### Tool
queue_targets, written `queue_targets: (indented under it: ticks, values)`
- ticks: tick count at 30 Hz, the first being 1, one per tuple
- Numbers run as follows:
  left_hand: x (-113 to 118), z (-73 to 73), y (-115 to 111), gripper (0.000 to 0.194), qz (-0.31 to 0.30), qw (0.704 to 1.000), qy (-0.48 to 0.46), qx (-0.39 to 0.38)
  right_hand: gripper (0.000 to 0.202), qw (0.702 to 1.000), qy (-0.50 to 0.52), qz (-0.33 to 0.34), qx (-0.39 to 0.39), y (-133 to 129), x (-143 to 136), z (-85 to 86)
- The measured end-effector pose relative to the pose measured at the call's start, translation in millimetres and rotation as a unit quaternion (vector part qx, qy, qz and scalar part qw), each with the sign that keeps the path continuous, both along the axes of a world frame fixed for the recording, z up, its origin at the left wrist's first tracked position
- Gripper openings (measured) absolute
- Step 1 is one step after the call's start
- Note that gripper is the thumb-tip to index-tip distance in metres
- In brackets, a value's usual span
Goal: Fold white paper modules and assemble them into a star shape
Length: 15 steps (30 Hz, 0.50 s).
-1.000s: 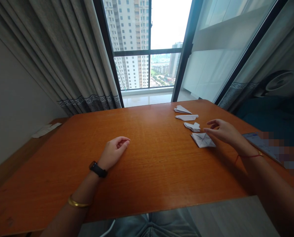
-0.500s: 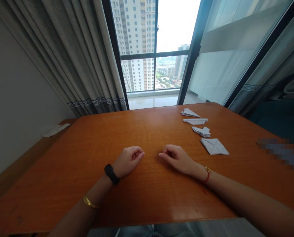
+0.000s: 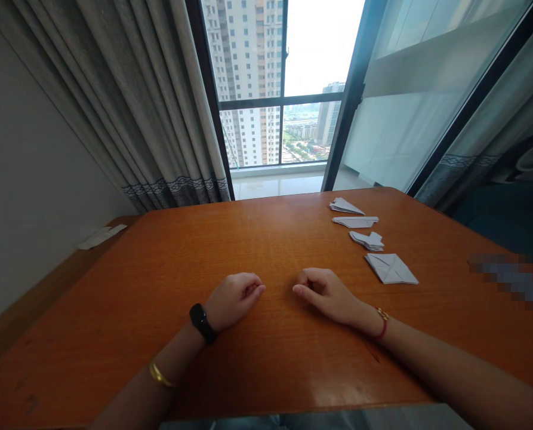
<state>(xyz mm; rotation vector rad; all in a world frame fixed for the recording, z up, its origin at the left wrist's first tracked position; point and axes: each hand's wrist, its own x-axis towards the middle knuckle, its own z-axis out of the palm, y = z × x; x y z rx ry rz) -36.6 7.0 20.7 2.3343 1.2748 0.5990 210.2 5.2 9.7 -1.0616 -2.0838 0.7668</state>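
Note:
My left hand (image 3: 236, 300), with a black watch (image 3: 202, 322) at its wrist, rests on the wooden table (image 3: 194, 251) with its fingers curled in. Across a small gap lies my right hand (image 3: 326, 294), also loosely closed, a red cord bracelet (image 3: 383, 322) on its wrist. Nothing shows in either hand. Nearest to the right hand is a folded white paper square (image 3: 390, 268). Beyond it in a line are a bent folded paper (image 3: 368, 240), a long flat folded paper (image 3: 356, 221) and a pointed folded paper (image 3: 344, 206).
A blurred-out patch (image 3: 517, 280) covers something at the table's right side. At the far left, pale papers (image 3: 102, 236) lie on a lower ledge by the wall. Grey curtains (image 3: 159, 119) hang behind the table, beside a large window (image 3: 282, 95).
Both hands have shifted slightly toward me and stay closed on the table. The folded papers have not moved.

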Motion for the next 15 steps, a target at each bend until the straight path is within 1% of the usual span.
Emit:
queue_targets:
  ticks: [4,15]
  values:
    - [-0.4,-1.7,0.8,0.028,-0.003,1.000,-0.004,0.005,0.029,0.999,-0.029,0.028,0.032,-2.2,1.1,2.9]
    - [-0.3,-0.5,-1.2,0.027,-0.006,1.000,0.015,0.004,0.032,0.996,-0.068,0.017,0.061,0.4,-0.7,-0.5]
